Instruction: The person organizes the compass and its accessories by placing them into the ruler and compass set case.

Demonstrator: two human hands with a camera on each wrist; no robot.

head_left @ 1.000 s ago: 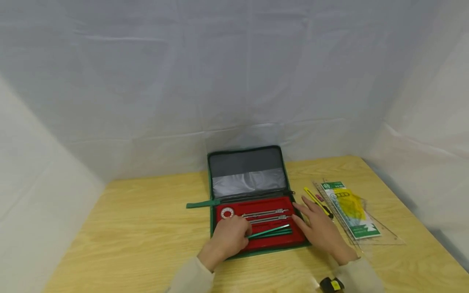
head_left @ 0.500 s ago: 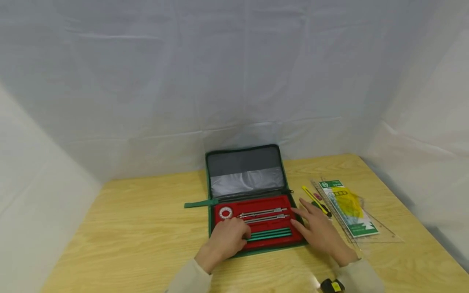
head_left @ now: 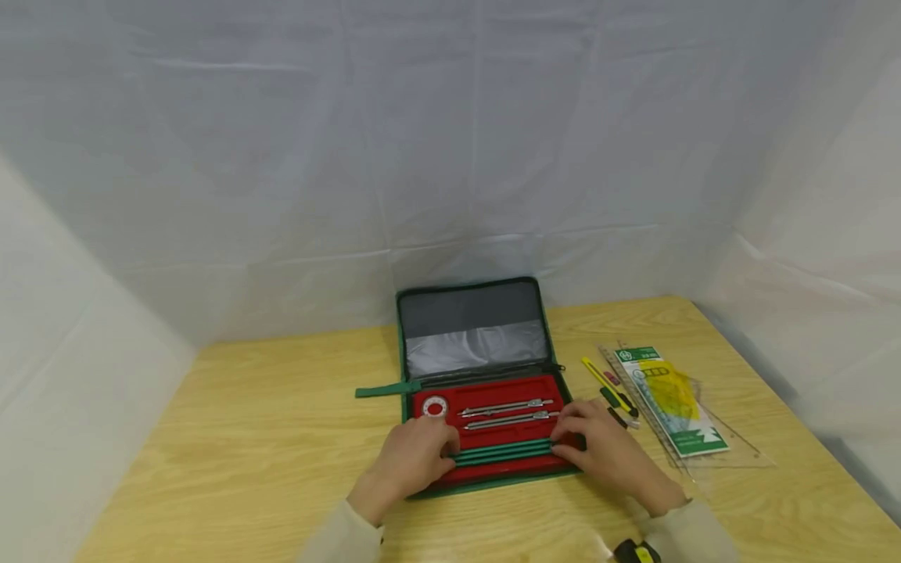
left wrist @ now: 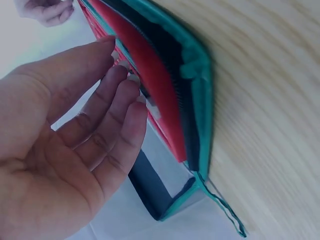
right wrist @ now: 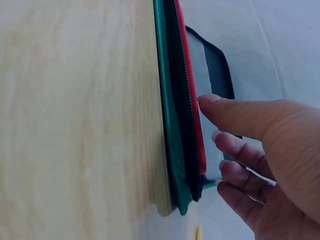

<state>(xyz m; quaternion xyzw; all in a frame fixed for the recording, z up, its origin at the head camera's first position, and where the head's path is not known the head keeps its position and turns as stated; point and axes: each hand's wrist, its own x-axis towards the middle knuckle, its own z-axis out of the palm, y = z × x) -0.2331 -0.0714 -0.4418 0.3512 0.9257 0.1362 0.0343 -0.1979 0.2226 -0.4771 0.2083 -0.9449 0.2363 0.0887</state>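
A zip-up drawing-set case (head_left: pixel 486 486) lies unfolded, its red insert (head_left: pixel 538 387) holding two metal compasses (head_left: pixel 507 407) and a white ring-shaped piece (head_left: pixel 434 407). Three slim green pencils (head_left: pixel 503 452) lie side by side along the insert's near part. At their left ends is my left hand (head_left: pixel 415 457), thumb and fingertips drawn together around them; those ends are hidden. My right hand (head_left: pixel 601 446) touches the pencils' right ends. In the right wrist view, a gap shows between this hand's thumb and its loosely bent fingers.
Right of the case are a yellow utility knife (head_left: pixel 601 377), an eraser-like pink piece (head_left: pixel 611 378) and small dark items. Beyond them lie a green-and-white packet (head_left: pixel 693 438) and clear set squares (head_left: pixel 746 453). A black-and-yellow object (head_left: pixel 637 551) sits at the table's front. White sheeting encloses the table.
The pencils, one of them slanted a second ago, now lie parallel and flat. My left hand has shifted left along them. My right hand has moved from the case's edge onto their right ends.
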